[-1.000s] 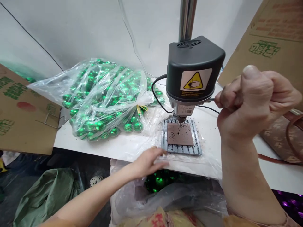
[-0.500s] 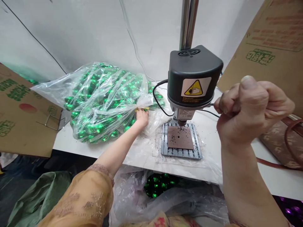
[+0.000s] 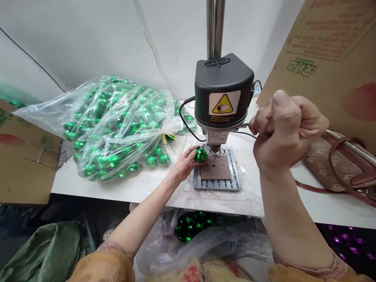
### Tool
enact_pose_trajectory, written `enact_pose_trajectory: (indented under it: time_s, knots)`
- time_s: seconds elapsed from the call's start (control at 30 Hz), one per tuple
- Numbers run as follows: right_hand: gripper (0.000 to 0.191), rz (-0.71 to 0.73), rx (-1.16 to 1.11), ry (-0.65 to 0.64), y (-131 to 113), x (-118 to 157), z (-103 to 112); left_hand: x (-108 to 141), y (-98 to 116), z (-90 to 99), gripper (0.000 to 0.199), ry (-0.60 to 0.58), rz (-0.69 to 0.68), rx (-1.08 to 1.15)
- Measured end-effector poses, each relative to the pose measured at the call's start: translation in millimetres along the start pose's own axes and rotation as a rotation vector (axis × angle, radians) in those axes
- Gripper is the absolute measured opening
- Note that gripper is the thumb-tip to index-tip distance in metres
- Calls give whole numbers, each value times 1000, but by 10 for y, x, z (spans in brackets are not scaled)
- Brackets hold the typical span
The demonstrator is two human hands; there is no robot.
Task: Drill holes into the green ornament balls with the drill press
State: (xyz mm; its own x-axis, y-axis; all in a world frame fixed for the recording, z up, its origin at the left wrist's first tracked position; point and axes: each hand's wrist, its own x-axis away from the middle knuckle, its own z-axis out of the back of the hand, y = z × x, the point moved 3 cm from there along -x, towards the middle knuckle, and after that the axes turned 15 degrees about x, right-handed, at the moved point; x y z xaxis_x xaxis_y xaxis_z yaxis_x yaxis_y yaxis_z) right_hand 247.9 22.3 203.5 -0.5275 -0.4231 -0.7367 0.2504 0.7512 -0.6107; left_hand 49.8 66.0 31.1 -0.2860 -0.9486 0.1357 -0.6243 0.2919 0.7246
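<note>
My left hand (image 3: 187, 161) holds a shiny green faceted ball (image 3: 201, 155) at the left edge of a brown square plate (image 3: 216, 169). That plate lies on a grooved metal base (image 3: 217, 185) scattered with dark crumbs. Above it stands a black drill press (image 3: 223, 92) with a yellow warning label; its bit points down at the plate. My right hand (image 3: 289, 127) is closed around the drill press lever (image 3: 244, 124) at the machine's right side. A clear plastic bag (image 3: 123, 129) full of green balls lies left of the machine.
Cardboard boxes stand at the left (image 3: 26, 156) and right (image 3: 331, 58). A patterned handbag (image 3: 320, 164) with a brown strap lies on the white table (image 3: 123, 192) at right. Below the front edge are clear plastic, green balls (image 3: 192, 225) and purple balls (image 3: 349, 241). A metal column rises behind the drill.
My left hand has moved from the bag's mouth to the brown plate, now with a green ball in it. My right hand stays closed at the lever. The view has shifted to the right.
</note>
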Motion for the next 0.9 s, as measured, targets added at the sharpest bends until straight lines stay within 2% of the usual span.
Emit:
enact_pose_trajectory:
  time_s: [0.2, 0.33, 0.43, 0.53, 0.73, 0.9]
  knots:
    - [44, 15, -3, 4, -10, 6, -3, 29, -49, 22, 64, 5, 24, -122]
    - [43, 20, -5, 3, -17, 9, 5, 51, -92, 45, 57, 48, -74, -287]
    - [43, 5, -9, -7, -4, 6, 8, 42, -142, 34, 54, -10, -179, -427]
    - [43, 7, -21, 6, 14, 2, 10, 16, -205, 36, 56, -84, -176, -552]
    - [45, 5, 47, -1, 41, 9, 4, -26, -205, 17, 58, -92, -237, -828]
    - [47, -2, 64, -12, 42, 23, 20, 6, -221, -87, 55, -115, -327, -902]
